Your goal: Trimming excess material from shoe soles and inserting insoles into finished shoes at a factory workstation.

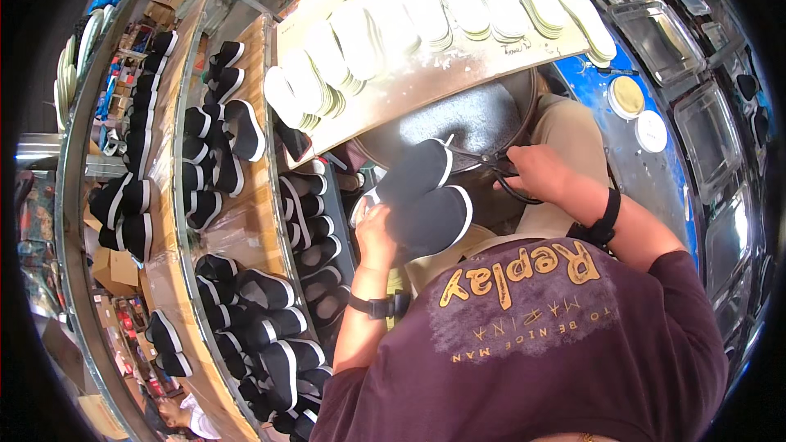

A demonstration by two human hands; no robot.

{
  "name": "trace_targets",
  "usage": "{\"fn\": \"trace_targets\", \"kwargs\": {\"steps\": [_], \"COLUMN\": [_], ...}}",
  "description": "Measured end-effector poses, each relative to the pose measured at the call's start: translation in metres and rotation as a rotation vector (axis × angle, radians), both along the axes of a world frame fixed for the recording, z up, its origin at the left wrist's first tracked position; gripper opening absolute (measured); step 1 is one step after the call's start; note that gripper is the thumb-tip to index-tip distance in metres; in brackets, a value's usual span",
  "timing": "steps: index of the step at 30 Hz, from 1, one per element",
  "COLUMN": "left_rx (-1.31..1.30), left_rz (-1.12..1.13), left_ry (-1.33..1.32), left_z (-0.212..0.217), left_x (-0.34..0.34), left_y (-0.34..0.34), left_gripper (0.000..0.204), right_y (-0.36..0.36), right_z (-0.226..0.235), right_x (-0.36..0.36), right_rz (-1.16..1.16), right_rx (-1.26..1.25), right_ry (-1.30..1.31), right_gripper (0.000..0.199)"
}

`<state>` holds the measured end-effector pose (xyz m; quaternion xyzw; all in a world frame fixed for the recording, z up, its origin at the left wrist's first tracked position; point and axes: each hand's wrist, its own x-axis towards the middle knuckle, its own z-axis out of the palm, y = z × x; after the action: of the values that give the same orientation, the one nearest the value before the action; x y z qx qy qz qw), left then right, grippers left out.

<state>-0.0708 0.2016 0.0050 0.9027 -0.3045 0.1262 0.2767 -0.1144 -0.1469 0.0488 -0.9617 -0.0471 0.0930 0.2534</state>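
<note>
Trimming pair of black shoes (426, 192) over lap: left hand (373, 225) is clasping heel end, fingers closed; right hand (536, 173) is gripping scissors (499, 168) at toe. Judging best: keeping pair steady, snipping close to white sole edge.

left hand (375, 233): fingers curled, gripping | right hand (536, 173): closed, gripping
</note>
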Motion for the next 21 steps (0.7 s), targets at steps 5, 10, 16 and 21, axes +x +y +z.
{"fn": "trace_targets", "kwargs": {"steps": [5,10,16,21], "left_rx": [-0.667,-1.01,-1.226,-1.161], "left_rz": [0.318,0.342,0.101,0.261], "left_ry": [0.911,1.067,1.172,1.141], "left_z": [0.023,0.043,0.001,-0.029], "left_x": [0.002,0.006,0.018,0.024], "left_y": [-0.018,-0.056,-0.056,-0.053], "left_gripper": [0.022,0.026,0.029,0.032], "right_y": [-0.007,0.009,0.012,0.009], "right_z": [-0.01,-0.005,-0.025,-0.017], "right_x": [-0.01,-0.024,-0.019,-0.019], "right_rz": [0.027,0.121,0.118,0.14], "right_rx": [0.014,0.091,0.052,0.053], "right_ry": [0.146,0.15,0.047,0.136], "right_gripper": [0.055,0.058,0.057,0.057]}}
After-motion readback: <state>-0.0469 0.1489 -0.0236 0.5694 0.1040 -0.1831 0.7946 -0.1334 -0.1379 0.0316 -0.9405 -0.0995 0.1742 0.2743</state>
